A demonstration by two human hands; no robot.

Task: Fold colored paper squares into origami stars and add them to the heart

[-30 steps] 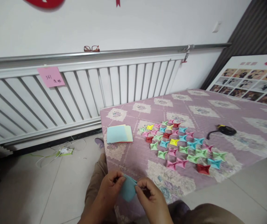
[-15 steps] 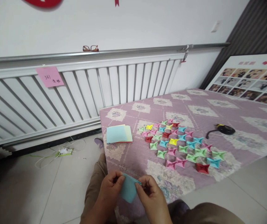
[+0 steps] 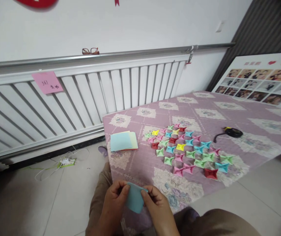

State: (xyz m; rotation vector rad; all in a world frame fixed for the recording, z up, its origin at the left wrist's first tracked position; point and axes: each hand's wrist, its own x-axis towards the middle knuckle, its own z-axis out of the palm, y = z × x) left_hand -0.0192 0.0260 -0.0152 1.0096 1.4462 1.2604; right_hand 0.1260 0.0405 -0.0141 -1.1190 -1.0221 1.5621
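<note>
A folded light-blue sheet of paper [image 3: 135,199] is held up between my two hands, over the near edge of the table. My left hand [image 3: 116,200] pinches its upper left corner between thumb and finger. At the upper right corner, my right hand [image 3: 156,202] grips the paper the same way, thumb on the near face. Beyond the hands stands a group of several small folded paper shapes [image 3: 180,147] in pink, green, blue, yellow and red. To their left lies a stack of square paper sheets [image 3: 121,142], light blue on top.
The table [image 3: 140,167] has a purple patterned cloth. A black tape measure [image 3: 233,132] lies at the right, near a photo board [image 3: 260,80]. Behind runs a white radiator [image 3: 121,88] with a pink note [image 3: 47,82]; glasses [image 3: 90,51] rest on the pipe. A power strip [image 3: 66,162] is on the floor.
The view has shifted slightly, so the surroundings sit a little further left. Both hands still hold the blue paper, in nearly the same pose.
</note>
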